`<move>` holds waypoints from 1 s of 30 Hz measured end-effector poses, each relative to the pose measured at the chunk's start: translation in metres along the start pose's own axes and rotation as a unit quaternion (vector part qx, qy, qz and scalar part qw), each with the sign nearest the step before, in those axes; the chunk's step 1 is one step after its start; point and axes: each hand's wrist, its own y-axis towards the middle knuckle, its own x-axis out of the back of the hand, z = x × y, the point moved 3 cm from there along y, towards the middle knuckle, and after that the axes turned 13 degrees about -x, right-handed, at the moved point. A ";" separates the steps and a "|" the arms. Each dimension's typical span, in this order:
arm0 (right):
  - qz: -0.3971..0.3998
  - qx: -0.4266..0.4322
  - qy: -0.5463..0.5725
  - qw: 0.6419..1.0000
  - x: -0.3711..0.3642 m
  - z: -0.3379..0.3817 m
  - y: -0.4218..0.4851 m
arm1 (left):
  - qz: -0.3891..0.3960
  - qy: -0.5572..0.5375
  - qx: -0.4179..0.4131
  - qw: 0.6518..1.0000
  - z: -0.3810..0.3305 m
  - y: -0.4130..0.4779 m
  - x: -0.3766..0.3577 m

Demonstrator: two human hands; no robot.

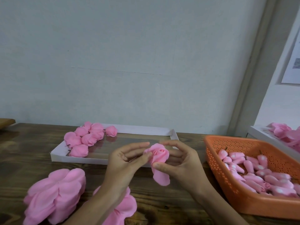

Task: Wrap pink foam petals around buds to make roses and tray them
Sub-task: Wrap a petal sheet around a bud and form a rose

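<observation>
Where the pale grey wall (129, 62) meets your dark wooden table (24, 151), both your hands are raised just above the wood. The half-made rose (158, 152) sits between them. Your left hand (123, 161) pinches its left edge, and your right hand (183, 161) cups it with curled fingers (174, 146), the thumb pressing a loose petal (161, 177) that hangs below. Behind your hands lies a white tray (175, 135), its near rim partly hidden by them, with finished roses (87, 138) at its left end. An orange basket (215, 168) of buds (259, 172) stands at your right. A petal stack (55, 195) lies at your left.
</observation>
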 end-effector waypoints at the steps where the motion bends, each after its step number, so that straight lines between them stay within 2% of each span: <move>1: 0.000 -0.001 0.000 1.000 0.000 0.000 0.000 | -0.004 0.001 -0.006 1.000 0.001 0.000 0.001; 4: 0.013 -0.001 -0.022 1.000 -0.002 0.001 0.000 | -0.022 0.005 -0.015 1.000 0.002 0.001 0.003; 7: 0.012 0.000 0.002 1.000 -0.002 0.001 0.001 | -0.013 -0.010 -0.011 1.000 0.003 0.004 0.003; 13: -0.019 -0.020 0.135 0.990 0.004 -0.003 0.005 | 0.119 0.017 0.144 0.982 0.016 0.001 0.001; 15: -0.012 -0.026 0.157 0.987 0.005 -0.004 0.005 | 0.099 0.019 0.151 0.983 0.020 -0.001 0.000; 20: 0.020 -0.034 0.147 0.988 0.007 -0.006 0.005 | 0.012 -0.064 0.174 0.983 0.024 0.001 0.004; 25: 0.029 -0.028 0.056 0.998 0.004 -0.004 0.002 | -0.027 -0.017 0.115 0.993 0.020 0.000 0.006; 30: 0.026 -0.033 0.019 0.999 -0.002 -0.003 0.001 | -0.020 0.040 0.024 0.999 0.009 -0.004 0.000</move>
